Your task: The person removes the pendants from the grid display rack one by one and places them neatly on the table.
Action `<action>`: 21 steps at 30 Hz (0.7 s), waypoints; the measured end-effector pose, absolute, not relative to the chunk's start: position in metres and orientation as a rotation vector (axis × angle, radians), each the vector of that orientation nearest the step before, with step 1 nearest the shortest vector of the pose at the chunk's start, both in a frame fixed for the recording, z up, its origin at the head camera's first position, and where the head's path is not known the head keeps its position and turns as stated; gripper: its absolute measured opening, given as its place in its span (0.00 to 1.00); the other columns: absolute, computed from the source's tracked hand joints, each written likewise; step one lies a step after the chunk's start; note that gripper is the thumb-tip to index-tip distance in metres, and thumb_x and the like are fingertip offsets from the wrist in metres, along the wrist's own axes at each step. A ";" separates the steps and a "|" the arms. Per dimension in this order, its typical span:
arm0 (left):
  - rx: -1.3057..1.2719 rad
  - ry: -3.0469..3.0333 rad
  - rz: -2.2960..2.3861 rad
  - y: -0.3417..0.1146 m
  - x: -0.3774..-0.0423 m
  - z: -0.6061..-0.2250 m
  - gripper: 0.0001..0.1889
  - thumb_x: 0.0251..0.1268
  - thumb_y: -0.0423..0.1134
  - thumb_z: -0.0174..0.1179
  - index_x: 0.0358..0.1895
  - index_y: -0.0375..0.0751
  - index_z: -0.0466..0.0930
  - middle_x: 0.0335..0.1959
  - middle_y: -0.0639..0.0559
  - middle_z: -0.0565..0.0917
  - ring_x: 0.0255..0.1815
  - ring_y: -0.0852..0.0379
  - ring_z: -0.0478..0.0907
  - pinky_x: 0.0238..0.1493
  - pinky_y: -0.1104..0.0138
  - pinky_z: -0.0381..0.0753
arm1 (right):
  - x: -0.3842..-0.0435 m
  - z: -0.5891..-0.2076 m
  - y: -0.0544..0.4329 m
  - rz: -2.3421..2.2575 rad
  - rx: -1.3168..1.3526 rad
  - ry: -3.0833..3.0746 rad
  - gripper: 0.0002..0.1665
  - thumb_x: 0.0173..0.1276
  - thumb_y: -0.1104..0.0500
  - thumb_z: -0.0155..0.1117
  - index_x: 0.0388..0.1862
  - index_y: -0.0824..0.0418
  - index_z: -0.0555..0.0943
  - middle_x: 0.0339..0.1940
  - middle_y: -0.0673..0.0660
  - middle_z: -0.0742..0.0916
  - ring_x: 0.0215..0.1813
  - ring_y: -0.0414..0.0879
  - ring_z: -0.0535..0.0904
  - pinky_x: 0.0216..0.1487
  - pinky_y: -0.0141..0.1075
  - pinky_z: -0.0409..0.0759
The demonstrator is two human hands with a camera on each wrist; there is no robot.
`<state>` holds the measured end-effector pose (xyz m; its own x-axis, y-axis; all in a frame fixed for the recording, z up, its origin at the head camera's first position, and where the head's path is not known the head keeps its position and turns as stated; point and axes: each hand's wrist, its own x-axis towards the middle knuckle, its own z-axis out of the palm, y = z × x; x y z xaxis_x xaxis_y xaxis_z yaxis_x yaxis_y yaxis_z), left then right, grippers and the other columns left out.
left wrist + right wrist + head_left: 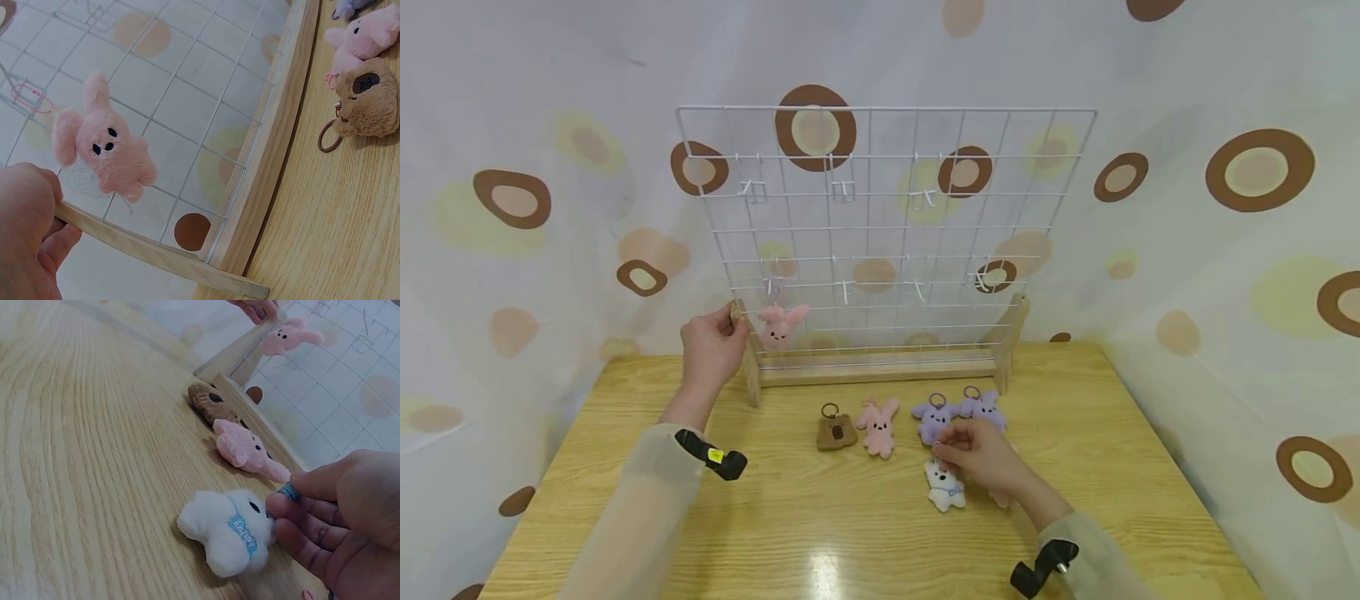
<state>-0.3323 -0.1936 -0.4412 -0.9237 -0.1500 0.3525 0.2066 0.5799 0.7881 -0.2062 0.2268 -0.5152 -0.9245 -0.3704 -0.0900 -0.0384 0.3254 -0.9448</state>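
Note:
My left hand point(711, 354) grips the top of the left wooden upright point(751, 367) of a white wire grid rack point(868, 227). A pink plush bunny keychain point(115, 150) hangs from a hook beside that hand. Over the table, my right hand point(988, 462) pinches the small blue ring point(289, 491) of a white plush keychain point(231, 534). That plush has a blue lettered band and appears to touch the tabletop. Just beyond the right hand lie two purple plush keychains point(932, 422). Another pink plush point(1002, 498) is mostly hidden beneath this hand.
A brown plush keychain point(837, 432) and a pink bunny keychain point(880, 429) lie before the rack's wooden base point(876, 368). Several white hooks point(917, 290) are on the grid in two rows. A patterned cloth point(1187, 250) surrounds the wooden table point(775, 517).

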 end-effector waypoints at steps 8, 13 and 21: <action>-0.040 -2.436 -1.301 -0.193 -0.331 -0.440 0.20 0.77 0.33 0.60 0.66 0.26 0.79 0.52 0.31 0.86 0.54 0.42 0.87 0.51 0.51 0.87 | -0.214 -0.514 0.225 -1.512 -0.425 2.410 0.08 0.75 0.68 0.68 0.48 0.74 0.86 0.39 0.61 0.89 0.37 0.48 0.87 0.36 0.32 0.85; -0.057 -2.432 -1.312 -0.193 -0.332 -0.440 0.20 0.77 0.32 0.59 0.66 0.25 0.80 0.52 0.30 0.86 0.54 0.41 0.87 0.51 0.51 0.86 | -0.218 -0.515 0.225 -1.499 -0.410 2.416 0.07 0.75 0.69 0.67 0.47 0.73 0.86 0.40 0.62 0.90 0.38 0.47 0.87 0.36 0.32 0.86; -0.061 -2.418 -1.323 -0.194 -0.332 -0.441 0.19 0.76 0.31 0.60 0.65 0.26 0.81 0.50 0.31 0.87 0.52 0.42 0.88 0.50 0.55 0.86 | -0.222 -0.510 0.226 -1.520 -0.433 2.376 0.08 0.76 0.69 0.66 0.49 0.74 0.86 0.41 0.67 0.89 0.38 0.55 0.89 0.38 0.38 0.88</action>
<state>-0.3322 -0.1942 -0.4415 -0.9261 -0.1427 0.3492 0.2171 0.5554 0.8027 -0.2221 0.2258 -0.5100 -0.9139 -0.3984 -0.0777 -0.0964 0.3990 -0.9119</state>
